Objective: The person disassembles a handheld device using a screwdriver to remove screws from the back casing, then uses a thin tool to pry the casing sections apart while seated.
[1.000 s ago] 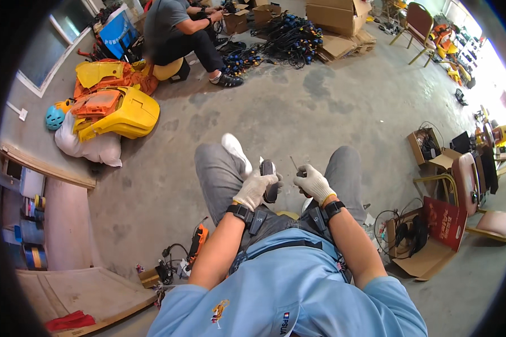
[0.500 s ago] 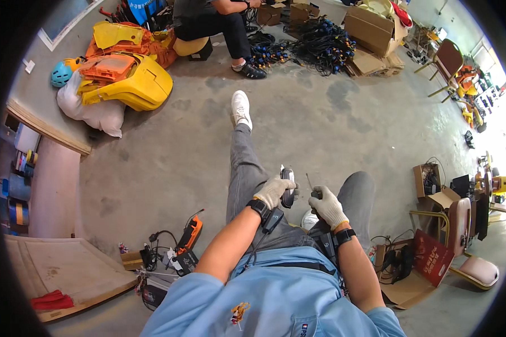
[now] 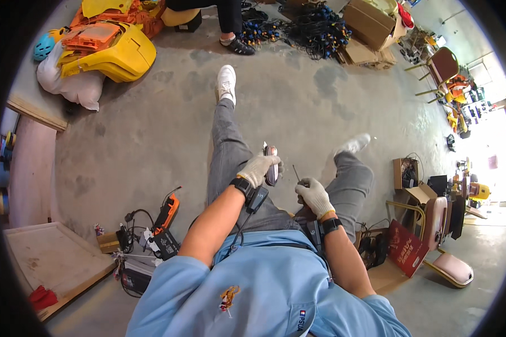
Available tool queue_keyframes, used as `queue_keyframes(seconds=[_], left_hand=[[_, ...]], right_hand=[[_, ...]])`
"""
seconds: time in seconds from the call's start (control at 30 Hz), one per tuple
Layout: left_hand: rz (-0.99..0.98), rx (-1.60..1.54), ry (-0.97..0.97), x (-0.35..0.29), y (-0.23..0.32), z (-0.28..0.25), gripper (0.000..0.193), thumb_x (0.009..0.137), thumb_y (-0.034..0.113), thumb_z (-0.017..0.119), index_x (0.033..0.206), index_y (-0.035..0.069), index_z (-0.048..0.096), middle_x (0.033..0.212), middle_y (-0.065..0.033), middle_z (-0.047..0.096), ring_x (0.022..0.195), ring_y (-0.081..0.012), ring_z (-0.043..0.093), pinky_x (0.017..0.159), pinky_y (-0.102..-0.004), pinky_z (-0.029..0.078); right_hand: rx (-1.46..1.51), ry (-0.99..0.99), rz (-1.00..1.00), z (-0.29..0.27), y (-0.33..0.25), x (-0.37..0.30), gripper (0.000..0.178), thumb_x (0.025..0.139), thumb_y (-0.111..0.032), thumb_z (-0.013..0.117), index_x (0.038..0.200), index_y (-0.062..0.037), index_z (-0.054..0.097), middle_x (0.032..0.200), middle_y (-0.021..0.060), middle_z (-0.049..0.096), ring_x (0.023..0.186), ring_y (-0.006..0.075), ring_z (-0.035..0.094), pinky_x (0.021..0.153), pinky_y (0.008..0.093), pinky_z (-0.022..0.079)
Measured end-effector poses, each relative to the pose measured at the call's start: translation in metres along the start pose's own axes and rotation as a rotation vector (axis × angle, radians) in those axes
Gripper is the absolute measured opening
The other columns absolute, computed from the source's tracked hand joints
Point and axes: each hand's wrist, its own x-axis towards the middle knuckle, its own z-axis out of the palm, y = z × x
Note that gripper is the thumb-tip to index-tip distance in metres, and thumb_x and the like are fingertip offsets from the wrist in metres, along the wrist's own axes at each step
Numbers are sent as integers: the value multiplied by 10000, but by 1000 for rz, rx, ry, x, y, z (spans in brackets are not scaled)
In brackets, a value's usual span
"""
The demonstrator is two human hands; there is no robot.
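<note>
Bare grey concrete floor (image 3: 152, 129), stained in patches, in a cluttered workshop. Yellow and orange moulded plastic shells (image 3: 109, 42) piled top left over a white sack (image 3: 76, 87); a tangle of black cables (image 3: 312, 25) and brown cardboard boxes (image 3: 371, 25) along the far side, w/ another person's dark shoe (image 3: 239, 46) next to them. Orange handheld meter (image 3: 167, 212) w/ leads on the floor at the person's left, near a pale wooden board (image 3: 50, 258). Red folder (image 3: 406, 247) and a padded chair (image 3: 450, 264) to the right.

Person sits w/ legs out, grey trousers, white shoes. The small oblong dark device with a reddish face (image 3: 271, 165) is held above the lap, approx. between the knees. Left hand (image 3: 257, 168) in a white knit glove, grip wrapped round the device from its left side, fingers curled over it. Right hand (image 3: 314, 194), also gloved, grip pinching a thin dark screwdriver (image 3: 297, 174) whose shaft points up and left, tip just beside the device; can't tell if it touches. Both forearms bent in toward the middle, black bands at both wrists.
</note>
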Motion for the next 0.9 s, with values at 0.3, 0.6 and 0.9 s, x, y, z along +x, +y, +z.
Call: queue_keyframes(seconds=[0.3,0.6,0.9], left_hand=[[6,-152,138,-6,6,9,278,970,164,657,1182,11,562,1000,-142,688,864,-263,715,723,-419,639],[-112,-165,194,6,1,8,328,950,77,676,1243,49,531,1032,-134,683,881,-255,716,729,-412,644],[-151,-18,176,11,4,12,360,943,117,677,1281,96,555,1051,-111,694,868,-225,713,730,-383,633]], right_hand=[[448,-224,170,5,30,43,316,905,-122,660,1149,79,639,790,79,638,614,148,614,557,288,520],[448,-283,178,-46,26,64,432,880,-107,693,1255,99,627,783,70,634,590,133,568,505,277,439],[483,-188,23,-98,6,155,293,886,-147,702,1091,62,690,723,43,602,546,123,541,480,274,412]])
